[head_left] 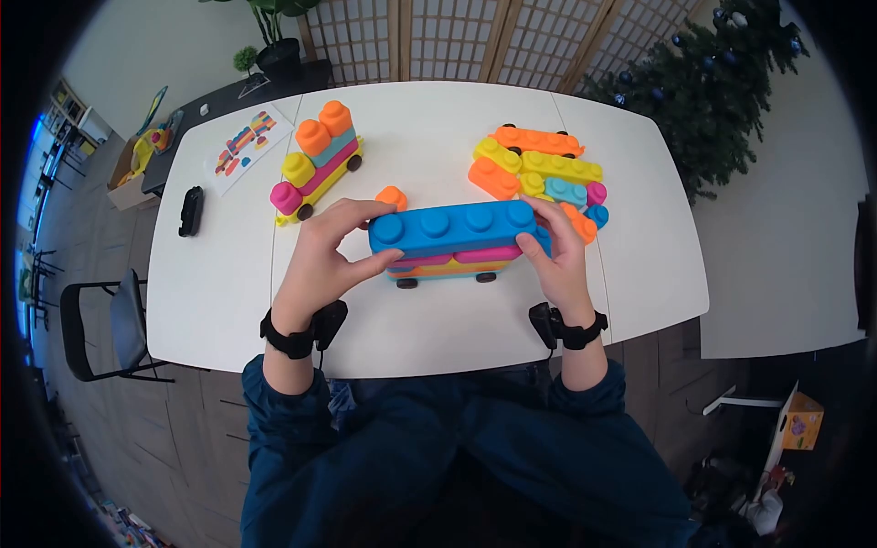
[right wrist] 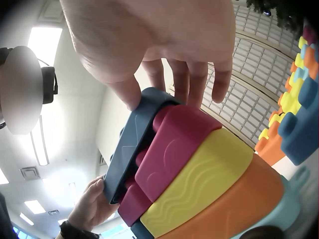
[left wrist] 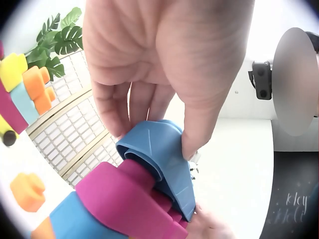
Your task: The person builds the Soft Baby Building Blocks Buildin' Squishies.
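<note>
Your left hand point(head_left: 331, 247) and right hand point(head_left: 561, 251) are apart, each clamped on one end of the long, four-studded blue plastic block point(head_left: 454, 230), thumbs on the near side and fingers reaching over the far side. Gripping both ends probably lets you steer it level and share any push evenly. The blue block sits over the rounded magenta plastic blocks point(head_left: 487, 255) topping the layered, multicoloured plastic stack on wheels point(right wrist: 204, 179), at the middle of the white worktop point(head_left: 493, 333), where both arms reach comfortably. Magenta studs show beneath its hollow underside in the wrist views, so it looks not fully seated; how many studs have caught inside is hard to tell, since the rim hides them. The small orange plastic block point(head_left: 392, 197) lies just beyond your left hand, while loose, brightly coloured plastic blocks point(head_left: 562, 167) lie grouped past your right, seemingly within reach yet out of the way.
</note>
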`<state>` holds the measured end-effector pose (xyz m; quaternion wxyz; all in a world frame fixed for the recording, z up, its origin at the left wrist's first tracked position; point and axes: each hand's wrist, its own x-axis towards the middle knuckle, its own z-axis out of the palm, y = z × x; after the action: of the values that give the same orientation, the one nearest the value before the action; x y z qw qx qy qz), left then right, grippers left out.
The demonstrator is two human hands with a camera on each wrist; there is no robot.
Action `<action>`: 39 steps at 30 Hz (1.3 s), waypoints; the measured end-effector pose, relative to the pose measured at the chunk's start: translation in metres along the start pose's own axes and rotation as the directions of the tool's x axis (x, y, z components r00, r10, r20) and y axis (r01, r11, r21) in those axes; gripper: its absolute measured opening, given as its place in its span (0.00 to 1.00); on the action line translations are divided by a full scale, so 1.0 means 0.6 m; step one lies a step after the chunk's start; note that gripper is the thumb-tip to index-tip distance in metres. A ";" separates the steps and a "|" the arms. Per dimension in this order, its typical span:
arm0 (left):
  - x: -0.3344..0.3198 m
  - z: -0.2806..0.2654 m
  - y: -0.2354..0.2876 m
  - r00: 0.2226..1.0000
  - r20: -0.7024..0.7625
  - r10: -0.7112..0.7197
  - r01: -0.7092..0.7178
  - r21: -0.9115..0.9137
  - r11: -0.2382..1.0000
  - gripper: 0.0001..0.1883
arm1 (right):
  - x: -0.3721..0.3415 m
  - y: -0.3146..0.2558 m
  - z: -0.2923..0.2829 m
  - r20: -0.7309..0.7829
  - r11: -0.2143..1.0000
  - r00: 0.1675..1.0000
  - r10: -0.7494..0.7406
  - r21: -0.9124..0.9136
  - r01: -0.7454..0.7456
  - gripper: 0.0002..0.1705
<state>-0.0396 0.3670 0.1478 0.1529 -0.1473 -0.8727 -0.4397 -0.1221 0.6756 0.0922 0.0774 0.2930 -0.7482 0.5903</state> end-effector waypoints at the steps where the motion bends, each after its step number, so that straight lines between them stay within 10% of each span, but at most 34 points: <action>1: 0.000 0.001 -0.002 1.000 -0.007 -0.009 0.009 -0.011 1.000 0.25 | 0.000 0.000 0.001 -0.001 1.000 1.000 0.001 0.000 -0.001 0.26; 39: -0.015 0.034 -0.017 0.995 0.043 -0.088 0.092 -0.116 0.989 0.26 | -0.024 0.035 0.007 0.073 0.904 0.990 0.121 0.404 -0.140 0.26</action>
<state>-0.0380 0.3763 0.1252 0.1077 -0.1247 -0.8536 -0.4942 -0.1203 0.6792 0.0669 -0.0425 0.2656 -0.6279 0.7304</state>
